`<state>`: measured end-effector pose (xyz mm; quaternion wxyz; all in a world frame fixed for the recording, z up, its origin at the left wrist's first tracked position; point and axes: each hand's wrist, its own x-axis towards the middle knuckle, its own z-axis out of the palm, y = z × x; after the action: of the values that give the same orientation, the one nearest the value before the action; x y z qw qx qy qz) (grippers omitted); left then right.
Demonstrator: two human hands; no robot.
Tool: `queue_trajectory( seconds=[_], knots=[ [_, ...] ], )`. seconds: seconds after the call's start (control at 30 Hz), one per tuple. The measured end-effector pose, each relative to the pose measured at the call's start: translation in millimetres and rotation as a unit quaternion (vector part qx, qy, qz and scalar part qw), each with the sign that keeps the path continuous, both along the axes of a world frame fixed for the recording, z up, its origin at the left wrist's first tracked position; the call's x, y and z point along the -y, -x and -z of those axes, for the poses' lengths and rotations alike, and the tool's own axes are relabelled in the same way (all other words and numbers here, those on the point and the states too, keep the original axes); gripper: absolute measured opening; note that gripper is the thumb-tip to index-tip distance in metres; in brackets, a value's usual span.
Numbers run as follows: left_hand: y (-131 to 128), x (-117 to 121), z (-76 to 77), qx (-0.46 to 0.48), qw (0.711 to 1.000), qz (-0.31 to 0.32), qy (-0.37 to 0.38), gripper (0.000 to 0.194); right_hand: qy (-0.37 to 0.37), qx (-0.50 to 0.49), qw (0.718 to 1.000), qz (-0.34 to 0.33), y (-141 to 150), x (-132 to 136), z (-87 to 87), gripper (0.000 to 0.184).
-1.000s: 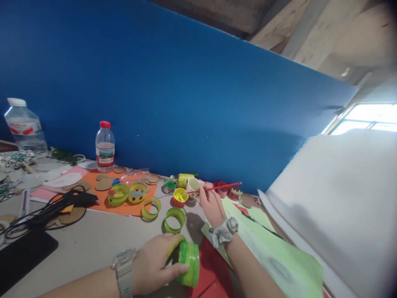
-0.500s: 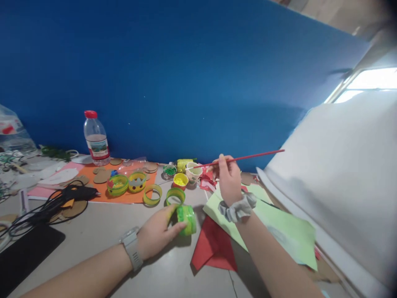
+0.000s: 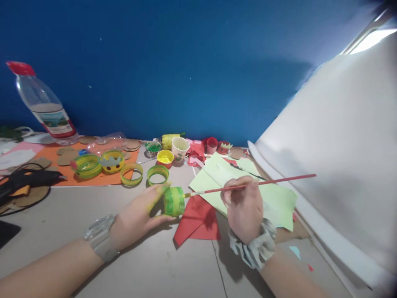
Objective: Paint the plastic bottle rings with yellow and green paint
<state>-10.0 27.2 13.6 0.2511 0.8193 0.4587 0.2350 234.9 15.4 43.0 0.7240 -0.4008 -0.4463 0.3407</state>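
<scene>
My left hand grips a short cylinder painted in green and yellow bands, probably a piece of plastic bottle, tilted on its side above the table. Yellow paint smears the fingers. In my right hand is a slim red paintbrush, its tip at the cylinder's right edge. Behind the cylinder stand a green-and-yellow ring and a yellower ring. A small cup of yellow paint, a cup of green paint and a white patterned paper cup are grouped farther back.
Red folded paper and light green sheets lie near my right hand. On the left are an orange sheet bearing decorated rings, a water bottle and a black glue gun. A blue partition closes off the back.
My right hand has brought the paintbrush from the white cup back toward me, down to the painted cylinder. My left hand still holds the cylinder. The camera view has shifted.
</scene>
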Motion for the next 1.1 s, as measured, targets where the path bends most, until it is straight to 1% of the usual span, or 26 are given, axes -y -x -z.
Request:
queue_trajectory(
  seconds=[0.1,0.17,0.23,0.33,0.4,0.47,0.63,0.73,1.1],
  knots=[
    [0,0,-0.8,0.009,1.0,-0.006,0.014,0.077,0.001,-0.006,1.0,-0.027,2,4,-3.2,0.039],
    [1,-1,-0.6,0.004,1.0,0.011,0.002,0.072,-0.003,-0.013,0.999,-0.039,2,5,-6.0,0.038],
    [2,-2,0.5,-0.005,0.999,0.038,-0.029,0.065,-0.006,-0.023,0.999,-0.045,1,4,-7.9,0.038],
    [4,-2,4.1,-0.018,0.992,0.073,-0.102,0.06,-0.008,-0.042,0.998,-0.049,-2,2,-8.3,0.038],
    [5,-1,7.0,-0.014,0.984,0.094,-0.153,0.056,-0.01,-0.05,0.997,-0.052,-3,2,-7.9,0.038],
    [5,0,8.6,-0.003,0.977,0.115,-0.18,0.053,-0.016,-0.051,0.997,-0.058,-3,5,-7.9,0.037],
    [3,3,5.5,0.003,0.969,0.164,-0.186,0.047,-0.018,-0.029,0.996,-0.086,0,16,-9.9,0.036],
    [2,3,2.7,-0.006,0.964,0.179,-0.194,0.046,-0.011,-0.014,0.994,-0.105,2,21,-10.7,0.036],
    [1,2,2.2,-0.018,0.959,0.19,-0.21,0.042,-0.024,0.022,0.994,-0.109,3,23,-8.6,0.033]
  ],
)
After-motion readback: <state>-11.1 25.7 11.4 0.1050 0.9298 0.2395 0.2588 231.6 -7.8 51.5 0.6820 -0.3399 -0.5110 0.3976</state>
